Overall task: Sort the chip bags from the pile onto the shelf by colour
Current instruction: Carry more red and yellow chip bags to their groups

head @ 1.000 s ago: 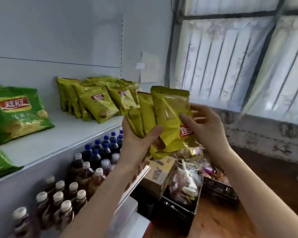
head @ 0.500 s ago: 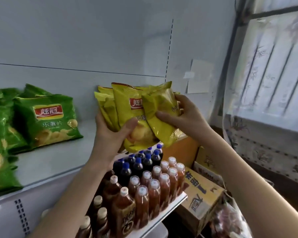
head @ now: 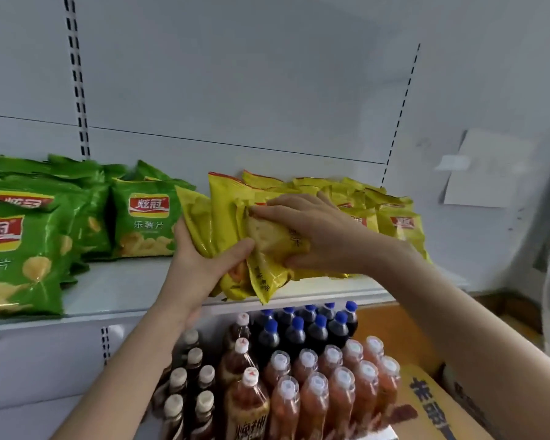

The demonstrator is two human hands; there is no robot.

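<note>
Placing yellow bags (head: pixel 226 223) on the shelf (head: pixel 124 290): left hand (head: pixel 200 271) grips a bunch, right hand (head: pixel 321 236) clasps one. Next, seat them against the yellow row (head: pixel 394 217).

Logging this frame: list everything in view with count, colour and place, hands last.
Green foil chip bags: many, green, shelf's left.
Stacked yellow foil chip bags: many, yellow, shelf's right.
Held yellow chip bags: about three, yellow, at shelf edge.
White metal shelf: one, white, centre.
Blue-capped dark bottles: several, black, lower tier, back.
White-capped tea bottles: many, orange and brown, lower tier, front.
Printed cardboard box: one, orange-brown, lower right.
Paper sheet: one, white, right wall.
Left hand: one, grips held bags from the left.
Right hand: one, grips the front held bag.
</note>
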